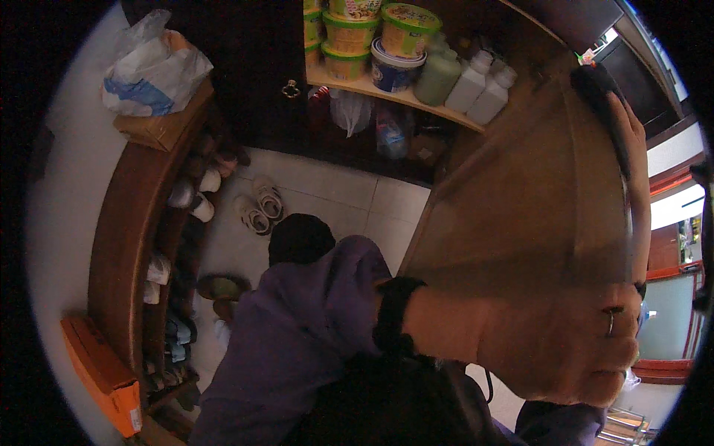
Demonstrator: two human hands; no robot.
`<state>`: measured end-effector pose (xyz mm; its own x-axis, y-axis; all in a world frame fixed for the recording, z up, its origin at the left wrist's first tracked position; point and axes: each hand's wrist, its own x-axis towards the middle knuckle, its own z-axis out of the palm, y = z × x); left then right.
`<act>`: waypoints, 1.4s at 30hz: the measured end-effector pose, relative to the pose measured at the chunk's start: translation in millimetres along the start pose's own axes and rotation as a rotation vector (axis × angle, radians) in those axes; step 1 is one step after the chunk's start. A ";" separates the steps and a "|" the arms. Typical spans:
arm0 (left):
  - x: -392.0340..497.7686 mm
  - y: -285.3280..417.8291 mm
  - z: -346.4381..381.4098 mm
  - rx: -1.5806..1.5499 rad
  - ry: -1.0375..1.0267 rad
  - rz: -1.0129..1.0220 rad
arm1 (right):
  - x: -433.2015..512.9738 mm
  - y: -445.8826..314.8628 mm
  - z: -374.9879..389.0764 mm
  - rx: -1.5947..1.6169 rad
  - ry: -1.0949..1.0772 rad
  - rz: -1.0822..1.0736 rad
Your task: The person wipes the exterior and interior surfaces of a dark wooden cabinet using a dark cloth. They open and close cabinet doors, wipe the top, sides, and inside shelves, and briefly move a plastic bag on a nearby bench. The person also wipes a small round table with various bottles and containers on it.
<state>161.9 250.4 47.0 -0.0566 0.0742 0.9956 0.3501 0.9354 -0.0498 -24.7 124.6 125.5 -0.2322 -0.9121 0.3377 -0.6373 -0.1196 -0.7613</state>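
Note:
My left hand, with a ring and a black wristband, reaches across to the right from a purple sleeve. Its fingers curl over the outer edge of a large brown wooden panel; the fingertips are hidden. A bare forearm runs up the panel's far edge to what appears to be my right hand, near a dark object; its fingers do not show clearly. Left of the panel, a pale shelf holds stacked green-lidded tubs, a blue tub, a green bottle and white bottles.
A wooden shoe rack with several shoes stands at the left, bearing a cardboard box and a plastic bag. An orange box leans near its lower end. Pale shoes stand on the tiled floor.

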 end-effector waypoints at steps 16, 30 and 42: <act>-39.2 -6.6 -19.1 -0.009 -0.025 -0.033 | -233.6 -73.8 -16.9 -0.191 0.127 -0.266; -24.9 -16.6 -27.8 0.030 -0.111 -0.124 | -57.9 -15.3 7.6 0.077 0.030 -0.245; -24.6 -5.0 -26.0 -0.175 -0.248 -0.165 | 78.2 33.4 21.3 0.128 0.025 -0.197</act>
<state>185.9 234.9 24.8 -0.3438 0.0286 0.9386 0.4712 0.8698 0.1461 -48.5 40.9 114.7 -0.1314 -0.8565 0.4992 -0.5743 -0.3447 -0.7426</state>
